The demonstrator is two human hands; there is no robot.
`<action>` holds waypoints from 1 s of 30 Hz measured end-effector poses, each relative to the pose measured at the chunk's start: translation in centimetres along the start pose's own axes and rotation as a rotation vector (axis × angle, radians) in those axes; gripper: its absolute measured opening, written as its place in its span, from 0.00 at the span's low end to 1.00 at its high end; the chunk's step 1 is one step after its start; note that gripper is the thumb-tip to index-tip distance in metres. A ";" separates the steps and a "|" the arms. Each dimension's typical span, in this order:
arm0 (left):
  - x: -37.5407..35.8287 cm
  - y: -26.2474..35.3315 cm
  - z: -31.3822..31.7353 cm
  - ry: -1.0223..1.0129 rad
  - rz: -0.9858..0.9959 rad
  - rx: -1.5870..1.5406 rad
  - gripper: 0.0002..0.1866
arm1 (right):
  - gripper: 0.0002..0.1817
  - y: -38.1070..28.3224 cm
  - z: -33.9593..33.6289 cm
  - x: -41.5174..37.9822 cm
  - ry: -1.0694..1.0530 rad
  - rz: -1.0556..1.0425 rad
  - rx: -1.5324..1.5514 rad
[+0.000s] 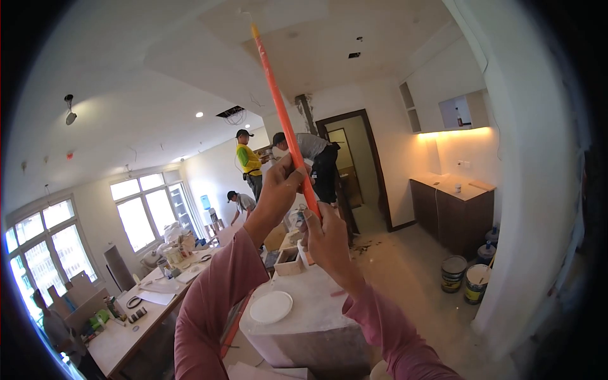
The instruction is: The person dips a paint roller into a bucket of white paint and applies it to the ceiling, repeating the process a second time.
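Note:
An orange extension pole slants up from my hands toward the ceiling. Its tip is yellow, and a thin, pale fitting beyond it is too faint to identify, though it appears close to the ceiling. My left hand is wrapped round the pole at about mid-view. Lower down, my right hand grips the pole near its bottom end. Beneath my hands stands a dusty counter with a round white lid and a small wooden box on it.
Ahead, a person in a grey shirt bends over, beside one in a yellow top; another stoops farther back. A cluttered long table stands left, with a person at its edge. Paint buckets sit right, near a pillar.

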State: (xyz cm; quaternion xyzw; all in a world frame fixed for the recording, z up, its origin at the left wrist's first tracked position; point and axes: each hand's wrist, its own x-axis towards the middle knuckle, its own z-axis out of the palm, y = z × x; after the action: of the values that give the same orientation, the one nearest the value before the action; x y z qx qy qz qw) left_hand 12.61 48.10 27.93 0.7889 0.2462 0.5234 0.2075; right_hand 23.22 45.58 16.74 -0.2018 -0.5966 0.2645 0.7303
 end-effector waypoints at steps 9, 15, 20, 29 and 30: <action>-6.1 4.5 0.4 0.018 -0.003 -0.081 0.14 | 0.12 -4.4 1.2 -6.6 0.007 0.005 0.008; -7.0 5.8 1.9 -0.021 -0.032 -0.087 0.14 | 0.17 -6.0 -0.6 -8.1 -0.026 0.075 -0.050; -5.8 5.4 3.2 -0.040 -0.034 -0.103 0.12 | 0.16 -6.7 -2.1 -7.6 -0.013 0.069 -0.032; -0.9 2.9 2.9 -0.014 -0.057 -0.064 0.12 | 0.14 -4.2 -2.6 -2.7 0.020 0.078 -0.072; -0.1 2.2 2.9 -0.009 -0.048 -0.075 0.11 | 0.14 -3.7 -2.7 -1.8 0.014 0.078 -0.075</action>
State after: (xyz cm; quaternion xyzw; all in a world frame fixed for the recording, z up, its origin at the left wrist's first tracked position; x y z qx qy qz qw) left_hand 15.66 46.05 28.10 0.7768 0.2446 0.5235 0.2505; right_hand 26.17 41.66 17.02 -0.2542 -0.5926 0.2688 0.7155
